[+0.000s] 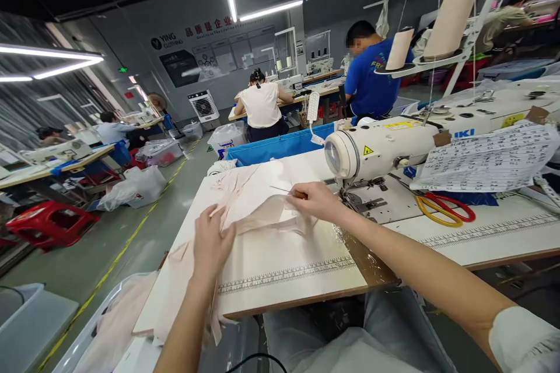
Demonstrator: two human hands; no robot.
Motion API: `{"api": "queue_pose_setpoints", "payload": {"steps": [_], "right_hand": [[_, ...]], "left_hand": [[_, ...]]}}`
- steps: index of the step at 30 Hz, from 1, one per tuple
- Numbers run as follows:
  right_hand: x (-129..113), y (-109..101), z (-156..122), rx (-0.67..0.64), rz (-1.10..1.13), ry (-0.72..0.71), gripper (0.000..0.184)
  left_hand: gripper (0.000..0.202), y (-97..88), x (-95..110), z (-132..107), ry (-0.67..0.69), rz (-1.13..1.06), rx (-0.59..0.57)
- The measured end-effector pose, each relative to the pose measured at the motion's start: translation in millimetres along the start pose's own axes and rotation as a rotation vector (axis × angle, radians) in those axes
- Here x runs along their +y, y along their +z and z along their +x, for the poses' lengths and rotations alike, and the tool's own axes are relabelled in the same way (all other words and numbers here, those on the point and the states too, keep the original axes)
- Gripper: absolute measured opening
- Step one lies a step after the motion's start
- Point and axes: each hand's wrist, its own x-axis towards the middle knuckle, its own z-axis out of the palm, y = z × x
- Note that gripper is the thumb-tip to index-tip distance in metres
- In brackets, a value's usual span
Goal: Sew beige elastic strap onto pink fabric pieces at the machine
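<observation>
A pale pink fabric piece (258, 217) lies on the white sewing table, its near edge raised in a curve between my hands. My left hand (212, 242) rests on the fabric's left end, thumb and fingers apart. Closed around the brown handle of an awl (280, 189) is my right hand (317, 199); the thin metal point sticks out to the left, over the cloth. The fingers of this hand also touch the fabric's right end. More pink fabric (234, 180) lies behind, and strips hang off the table's left side.
Right of my hands stands a white sewing machine (371, 148), with thread cones (455, 6) above. Scissors (446, 210) with yellow and red handles lie beside it. A printed ruler (289, 274) runs along the front edge. A bin of fabric (118, 320) stands lower left. Co-workers sit beyond.
</observation>
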Motion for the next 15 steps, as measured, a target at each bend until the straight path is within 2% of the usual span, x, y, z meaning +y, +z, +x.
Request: {"api": "queue_pose_setpoints", "payload": {"steps": [1,2,5,6,8,9,11,13,15], "right_hand": [[-10,0,-7,-0.009,-0.002,-0.025,0.025],[-18,0,-15,-0.023,-0.005,-0.06,0.026],[-35,1,-35,-0.042,0.001,-0.159,0.027],[-38,1,-41,-0.04,0.01,-0.171,0.026],[-39,-4,-55,-0.042,0.022,-0.168,0.021],[-39,-7,-63,-0.057,0.017,-0.159,0.018],[-37,-17,-80,-0.109,-0.004,-0.141,0.01],[-34,-29,-99,-0.153,-0.019,-0.12,0.006],[-30,-42,-118,-0.174,-0.019,-0.094,0.006]], "left_hand": [[0.046,6.3,14,0,0.088,-0.062,-0.076],[0.05,12.2,30,-2,0.141,-0.164,-0.206],[0.063,24.0,67,-9,0.118,-0.442,-0.676],[0.062,25.1,75,-11,0.094,-0.486,-0.786],[0.045,22.7,82,-11,0.09,-0.479,-0.88],[0.034,19.6,82,-10,0.119,-0.435,-0.869],[0.027,10.7,76,-5,0.21,-0.315,-0.763],[0.027,0.5,63,2,0.286,-0.192,-0.578],[0.03,-8.7,45,13,0.277,-0.093,-0.367]]}}
